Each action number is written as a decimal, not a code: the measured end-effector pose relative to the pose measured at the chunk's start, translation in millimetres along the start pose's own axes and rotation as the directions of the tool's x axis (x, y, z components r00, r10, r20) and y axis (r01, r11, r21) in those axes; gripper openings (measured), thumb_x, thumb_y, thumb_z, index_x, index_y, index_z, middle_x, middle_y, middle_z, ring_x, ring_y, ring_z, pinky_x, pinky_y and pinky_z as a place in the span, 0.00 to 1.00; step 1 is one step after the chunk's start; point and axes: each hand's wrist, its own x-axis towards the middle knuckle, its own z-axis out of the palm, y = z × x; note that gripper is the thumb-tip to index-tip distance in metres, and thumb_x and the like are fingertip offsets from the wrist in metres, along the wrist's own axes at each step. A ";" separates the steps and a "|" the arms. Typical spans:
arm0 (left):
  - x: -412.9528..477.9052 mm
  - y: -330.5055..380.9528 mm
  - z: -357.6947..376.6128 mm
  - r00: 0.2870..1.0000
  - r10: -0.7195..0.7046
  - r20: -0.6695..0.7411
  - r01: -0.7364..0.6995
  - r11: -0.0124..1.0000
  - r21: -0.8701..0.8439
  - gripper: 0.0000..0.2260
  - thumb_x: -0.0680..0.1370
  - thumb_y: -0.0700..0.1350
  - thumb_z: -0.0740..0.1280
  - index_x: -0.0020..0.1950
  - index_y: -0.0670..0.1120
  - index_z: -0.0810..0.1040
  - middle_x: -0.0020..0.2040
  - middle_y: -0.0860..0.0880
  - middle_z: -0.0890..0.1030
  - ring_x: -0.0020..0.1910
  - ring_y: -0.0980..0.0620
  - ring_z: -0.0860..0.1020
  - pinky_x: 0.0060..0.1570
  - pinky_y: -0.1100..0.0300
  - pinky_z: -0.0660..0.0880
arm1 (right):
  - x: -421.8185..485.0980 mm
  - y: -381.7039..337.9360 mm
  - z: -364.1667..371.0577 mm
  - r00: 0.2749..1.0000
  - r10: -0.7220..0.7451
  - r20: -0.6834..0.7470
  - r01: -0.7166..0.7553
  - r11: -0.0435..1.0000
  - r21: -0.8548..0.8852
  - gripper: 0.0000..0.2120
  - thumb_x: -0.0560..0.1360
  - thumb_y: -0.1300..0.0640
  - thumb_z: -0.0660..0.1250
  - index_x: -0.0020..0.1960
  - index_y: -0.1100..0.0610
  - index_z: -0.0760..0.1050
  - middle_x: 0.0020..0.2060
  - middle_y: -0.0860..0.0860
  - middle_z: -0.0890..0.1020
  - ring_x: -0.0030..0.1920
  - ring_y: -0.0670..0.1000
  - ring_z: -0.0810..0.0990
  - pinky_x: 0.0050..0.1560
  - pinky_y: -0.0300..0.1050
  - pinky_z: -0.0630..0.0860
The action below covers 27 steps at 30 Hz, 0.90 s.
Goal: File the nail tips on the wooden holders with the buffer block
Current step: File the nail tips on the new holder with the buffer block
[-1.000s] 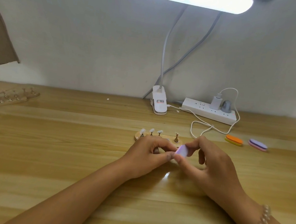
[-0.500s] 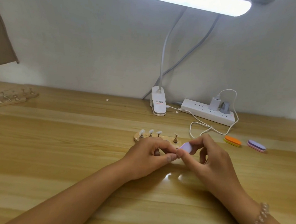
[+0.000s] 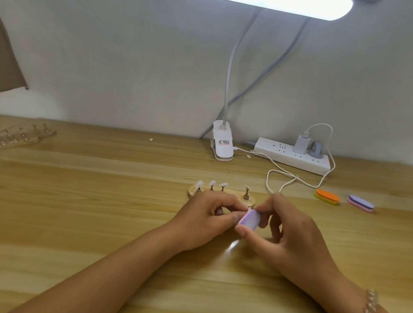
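Seen from the head-worn camera, a person works at a wooden table (image 3: 76, 209) under a lit lamp bar (image 3: 263, 0) at the top of the frame. At centre, the right hand (image 3: 290, 231) pinches a small lilac-and-white buffer block (image 3: 249, 219) between thumb and forefinger, its pale face tilted up. The left hand (image 3: 206, 217) meets it from the left, fingers curled and thumb and forefinger closed against the block's edge; whether they hold anything cannot be told. Just above the hands lies a wooden holder (image 3: 193, 192) with three white nail tips (image 3: 212, 182) standing on pegs at its left end and one bare peg (image 3: 247, 190) at its right. A beaded bracelet (image 3: 369, 309) circles the right wrist at lower right. At centre right, an orange buffer (image 3: 326, 196) and a purple buffer (image 3: 360, 203) lie side by side. Behind them a white power strip (image 3: 292, 159) and the lamp's clip (image 3: 222, 144) sit near the wall. More holders (image 3: 13, 137) lie at the left edge.
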 end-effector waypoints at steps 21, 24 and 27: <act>-1.8 3.2 -0.7 0.999 0.009 0.035 -0.010 1.000 0.024 0.07 0.80 0.44 0.67 0.53 0.53 0.83 0.42 0.58 0.83 0.30 0.56 0.77 0.38 0.58 0.74 | 2.1 2.2 -1.1 0.996 0.091 -0.007 -0.091 0.996 0.021 0.14 0.70 0.41 0.70 0.50 0.48 0.74 0.43 0.39 0.79 0.32 0.50 0.76 0.34 0.48 0.75; -1.9 4.1 -0.9 1.000 0.016 0.023 -0.016 1.000 0.017 0.06 0.80 0.46 0.67 0.52 0.54 0.83 0.43 0.57 0.84 0.30 0.56 0.77 0.38 0.59 0.73 | 3.5 7.8 -3.1 0.993 0.108 -0.045 -0.108 0.994 -0.001 0.15 0.71 0.39 0.68 0.50 0.48 0.74 0.43 0.39 0.80 0.32 0.49 0.75 0.36 0.51 0.76; -2.6 3.7 -1.5 0.999 0.011 0.040 -0.012 1.000 0.016 0.09 0.81 0.41 0.66 0.52 0.54 0.82 0.39 0.62 0.81 0.30 0.56 0.77 0.38 0.60 0.73 | -2.5 0.3 -0.8 1.000 -0.005 0.008 0.005 0.999 -0.040 0.17 0.70 0.36 0.67 0.50 0.47 0.74 0.42 0.39 0.79 0.31 0.48 0.74 0.31 0.45 0.74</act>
